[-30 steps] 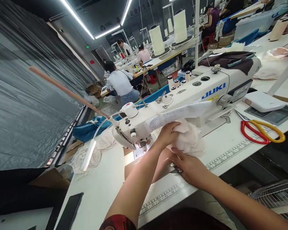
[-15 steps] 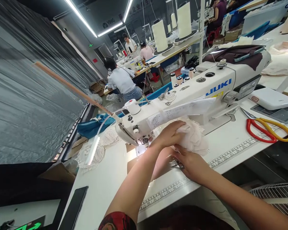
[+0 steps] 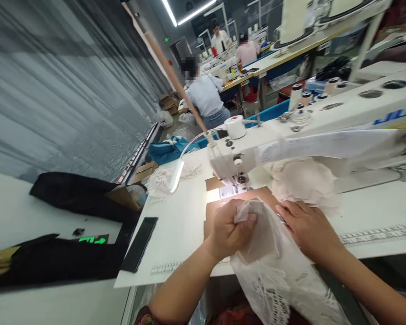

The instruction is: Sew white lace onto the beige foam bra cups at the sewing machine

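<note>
My left hand is closed on the upper edge of a sheer white lace-trimmed fabric piece, which hangs over the table's front edge toward my lap. At the near side of a crumpled pile of pale fabric is my right hand, fingers bent. A small metal tool shows at its fingertips, mostly hidden, so its kind is unclear. Behind my left hand stands the sewing machine's lit needle area, with brown sheeting on the table around it.
A black flat slab lies on the table's left side. White lace pieces sit beyond it, near a lamp strip. Thread spools stand behind the machine arm. A co-worker sits farther back.
My left hand has moved from the pile toward me, drawing out the white fabric piece. My right hand stays near the pile's front. The view has turned left.
</note>
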A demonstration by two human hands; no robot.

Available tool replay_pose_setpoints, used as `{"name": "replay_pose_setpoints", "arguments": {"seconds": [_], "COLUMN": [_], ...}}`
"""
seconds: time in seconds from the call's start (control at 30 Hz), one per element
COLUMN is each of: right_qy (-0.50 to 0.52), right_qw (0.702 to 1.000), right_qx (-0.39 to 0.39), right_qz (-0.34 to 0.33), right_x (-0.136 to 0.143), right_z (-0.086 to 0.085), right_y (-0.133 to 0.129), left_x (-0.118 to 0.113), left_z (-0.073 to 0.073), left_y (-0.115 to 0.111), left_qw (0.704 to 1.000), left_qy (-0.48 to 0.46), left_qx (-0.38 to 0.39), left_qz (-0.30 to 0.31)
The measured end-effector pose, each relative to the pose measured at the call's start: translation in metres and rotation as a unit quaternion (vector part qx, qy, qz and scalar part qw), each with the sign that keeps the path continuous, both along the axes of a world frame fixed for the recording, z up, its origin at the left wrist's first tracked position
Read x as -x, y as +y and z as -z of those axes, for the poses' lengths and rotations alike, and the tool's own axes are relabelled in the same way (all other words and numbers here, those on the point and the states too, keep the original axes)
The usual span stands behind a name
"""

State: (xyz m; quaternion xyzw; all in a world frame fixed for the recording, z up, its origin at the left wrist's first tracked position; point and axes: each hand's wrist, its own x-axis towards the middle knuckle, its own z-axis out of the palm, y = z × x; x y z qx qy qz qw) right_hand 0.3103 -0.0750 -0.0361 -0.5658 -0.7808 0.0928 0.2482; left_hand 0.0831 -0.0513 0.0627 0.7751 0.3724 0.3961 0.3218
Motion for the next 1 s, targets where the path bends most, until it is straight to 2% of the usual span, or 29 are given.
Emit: {"name": "replay_pose_setpoints", "arguments": {"seconds": [0.07,0.13,0.27,0.33,0.4,0.47,0.57,0.63,0.7,0.77,0.8,0.83,0.9,0.97,1.0], "right_qy": [-0.023,0.043,0.251,0.282,0.273,0.261,0.241,0.231,0.249,0.298,0.333,0.373,0.455,0.526,0.553], "right_qw": [0.999,0.997,0.967,0.954,0.95,0.947,0.944,0.945,0.947,0.939,0.925,0.902,0.831,0.753,0.723], "right_qx": [-0.049,-0.064,0.001,-0.006,-0.033,-0.082,-0.16,-0.165,-0.109,0.003,0.073,0.145,0.281,0.375,0.4], "right_qz": [0.0,-0.011,-0.053,-0.102,-0.148,-0.167,-0.155,-0.16,-0.173,-0.172,-0.168,-0.163,-0.152,-0.125,-0.106], "right_x": [0.001,0.007,0.046,0.073,0.097,0.116,0.133,0.14,0.145,0.148,0.149,0.151,0.152,0.15,0.146], "right_z": [0.0,-0.006,-0.038,-0.053,-0.061,-0.061,-0.052,-0.048,-0.048,-0.051,-0.053,-0.055,-0.057,-0.058,-0.058], "right_y": [-0.005,-0.009,-0.013,-0.009,-0.004,0.001,0.004,0.003,0.003,0.003,0.002,0.002,-0.001,-0.006,-0.011], "left_x": [0.024,0.043,0.06,0.062,0.065,0.069,0.076,0.079,0.082,0.084,0.085,0.087,0.092,0.101,0.108], "left_z": [0.009,0.019,0.03,0.031,0.032,0.033,0.036,0.037,0.038,0.038,0.038,0.038,0.038,0.038,0.038], "left_y": [-0.003,-0.005,-0.01,-0.015,-0.02,-0.024,-0.029,-0.032,-0.033,-0.034,-0.033,-0.033,-0.029,-0.022,-0.017], "left_qw": [0.993,0.983,0.971,0.96,0.944,0.92,0.87,0.838,0.811,0.792,0.786,0.784,0.788,0.803,0.814], "left_qy": [-0.036,-0.055,-0.085,-0.118,-0.168,-0.232,-0.325,-0.377,-0.417,-0.445,-0.452,-0.453,-0.437,-0.394,-0.364], "left_qx": [0.097,0.158,0.22,0.251,0.282,0.316,0.368,0.392,0.408,0.416,0.419,0.422,0.43,0.442,0.447], "left_qz": [-0.062,-0.081,-0.041,-0.027,-0.02,-0.019,-0.037,-0.041,-0.031,-0.028,-0.032,-0.039,-0.055,-0.061,-0.064]}}
